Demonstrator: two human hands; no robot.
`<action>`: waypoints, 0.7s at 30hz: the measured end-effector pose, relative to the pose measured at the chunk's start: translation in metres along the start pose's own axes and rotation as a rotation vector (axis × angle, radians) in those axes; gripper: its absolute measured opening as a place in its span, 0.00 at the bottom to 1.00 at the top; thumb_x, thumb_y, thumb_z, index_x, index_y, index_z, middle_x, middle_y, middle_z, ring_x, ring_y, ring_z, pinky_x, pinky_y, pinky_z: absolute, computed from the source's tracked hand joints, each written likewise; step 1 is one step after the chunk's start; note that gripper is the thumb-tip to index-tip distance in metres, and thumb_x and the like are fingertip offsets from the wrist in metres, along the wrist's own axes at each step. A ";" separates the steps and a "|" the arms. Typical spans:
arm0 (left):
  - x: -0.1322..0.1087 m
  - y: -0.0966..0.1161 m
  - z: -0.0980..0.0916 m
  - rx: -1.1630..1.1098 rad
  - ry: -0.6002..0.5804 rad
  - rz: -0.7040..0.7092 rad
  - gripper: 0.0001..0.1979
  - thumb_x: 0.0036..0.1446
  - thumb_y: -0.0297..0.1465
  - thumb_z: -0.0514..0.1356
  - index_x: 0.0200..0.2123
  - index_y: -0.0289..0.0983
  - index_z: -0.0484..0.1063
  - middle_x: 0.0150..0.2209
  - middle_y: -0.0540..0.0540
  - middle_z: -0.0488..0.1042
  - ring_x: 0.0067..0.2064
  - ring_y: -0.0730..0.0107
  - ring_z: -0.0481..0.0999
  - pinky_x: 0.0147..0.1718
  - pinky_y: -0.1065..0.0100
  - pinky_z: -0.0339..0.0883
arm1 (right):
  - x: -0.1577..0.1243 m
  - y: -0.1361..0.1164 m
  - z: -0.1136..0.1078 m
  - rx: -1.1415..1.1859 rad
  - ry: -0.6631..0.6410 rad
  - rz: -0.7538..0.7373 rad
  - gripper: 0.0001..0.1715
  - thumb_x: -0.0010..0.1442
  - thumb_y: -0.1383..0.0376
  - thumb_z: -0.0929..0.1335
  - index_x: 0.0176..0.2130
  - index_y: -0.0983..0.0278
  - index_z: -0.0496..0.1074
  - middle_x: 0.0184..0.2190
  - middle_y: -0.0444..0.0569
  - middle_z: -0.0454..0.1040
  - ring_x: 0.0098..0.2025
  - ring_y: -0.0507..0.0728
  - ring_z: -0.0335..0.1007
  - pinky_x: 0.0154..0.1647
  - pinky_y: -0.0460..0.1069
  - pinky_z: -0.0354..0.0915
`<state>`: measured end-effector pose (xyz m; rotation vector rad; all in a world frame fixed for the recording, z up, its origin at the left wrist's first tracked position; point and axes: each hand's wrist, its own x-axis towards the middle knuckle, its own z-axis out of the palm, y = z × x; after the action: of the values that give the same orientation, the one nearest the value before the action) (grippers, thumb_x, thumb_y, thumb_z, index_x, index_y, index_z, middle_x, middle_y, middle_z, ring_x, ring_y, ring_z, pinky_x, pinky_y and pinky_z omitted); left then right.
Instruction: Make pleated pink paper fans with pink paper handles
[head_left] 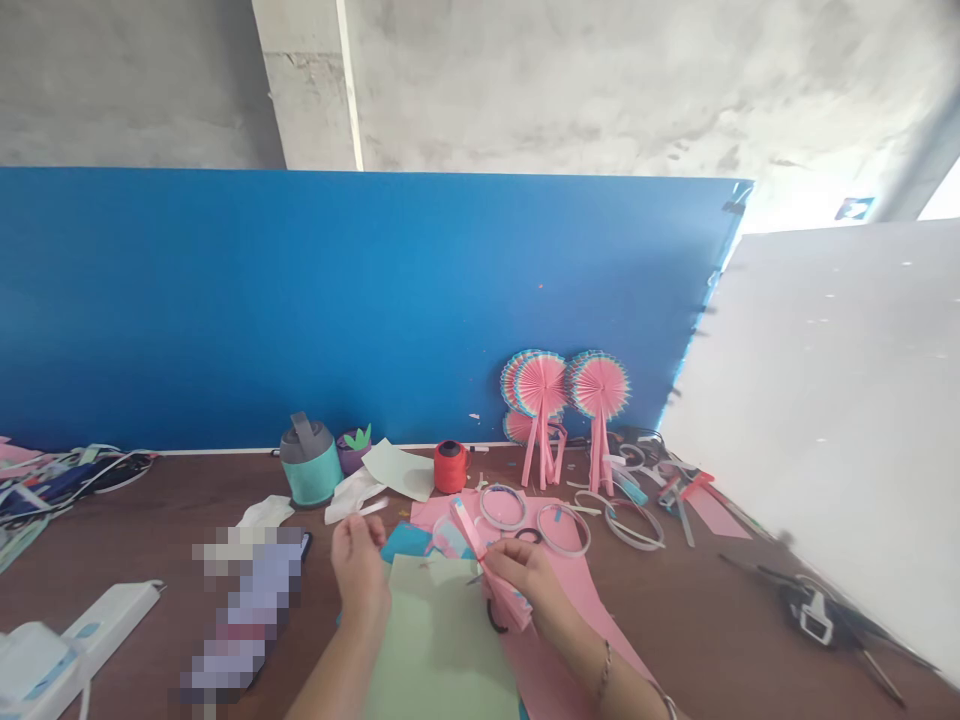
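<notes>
In front of you, a blue panel (300,300) stands behind the brown surface (675,600). At your right is a white panel (847,400). Beyond, you see grey concrete (562,90) and, far right, bright light (787,212).

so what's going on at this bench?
A person's right hand holds a folded pink paper piece over a pale green sheet. The left hand is at the sheet's left, fingertips by a small white strip; can't tell if it's gripped. Round pleated paper fans stand behind, near the blue panel.
</notes>
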<state>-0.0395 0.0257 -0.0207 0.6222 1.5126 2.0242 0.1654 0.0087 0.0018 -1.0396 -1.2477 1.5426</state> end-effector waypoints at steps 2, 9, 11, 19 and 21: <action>0.014 -0.001 -0.003 -0.035 0.047 -0.056 0.08 0.55 0.35 0.53 0.27 0.40 0.58 0.21 0.55 0.66 0.20 0.77 0.64 0.23 0.72 0.62 | -0.001 0.000 0.000 0.063 0.001 0.022 0.20 0.43 0.52 0.73 0.21 0.65 0.67 0.18 0.44 0.69 0.21 0.50 0.60 0.24 0.46 0.57; -0.019 0.005 0.008 -0.035 -0.507 -0.413 0.22 0.48 0.37 0.66 0.45 0.39 0.65 0.42 0.42 0.76 0.40 0.64 0.78 0.42 0.62 0.71 | 0.002 0.005 0.000 0.145 -0.015 0.043 0.24 0.41 0.50 0.75 0.21 0.67 0.69 0.18 0.45 0.68 0.19 0.49 0.59 0.22 0.45 0.55; -0.040 0.009 0.012 -0.029 -0.840 -0.516 0.21 0.50 0.44 0.64 0.41 0.36 0.70 0.42 0.39 0.77 0.44 0.61 0.77 0.46 0.60 0.69 | 0.004 0.007 -0.001 0.128 -0.020 0.036 0.25 0.39 0.50 0.76 0.22 0.68 0.70 0.18 0.45 0.68 0.20 0.49 0.60 0.22 0.46 0.55; -0.057 0.011 0.016 -0.201 -0.928 -0.566 0.17 0.50 0.41 0.65 0.37 0.34 0.75 0.36 0.43 0.78 0.38 0.64 0.77 0.40 0.64 0.68 | 0.008 0.017 -0.002 -0.028 -0.072 -0.046 0.26 0.49 0.47 0.69 0.17 0.65 0.66 0.15 0.45 0.65 0.19 0.50 0.56 0.22 0.47 0.55; -0.052 0.009 0.015 -0.253 -0.871 -0.581 0.15 0.50 0.41 0.65 0.35 0.34 0.75 0.35 0.44 0.78 0.39 0.65 0.77 0.40 0.66 0.69 | 0.008 0.019 -0.003 -0.152 -0.010 -0.129 0.23 0.52 0.50 0.67 0.20 0.65 0.69 0.15 0.44 0.65 0.18 0.51 0.57 0.21 0.47 0.57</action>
<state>0.0082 0.0005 -0.0108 0.7176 0.7668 1.2085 0.1638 0.0145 -0.0177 -1.0272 -1.4283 1.3729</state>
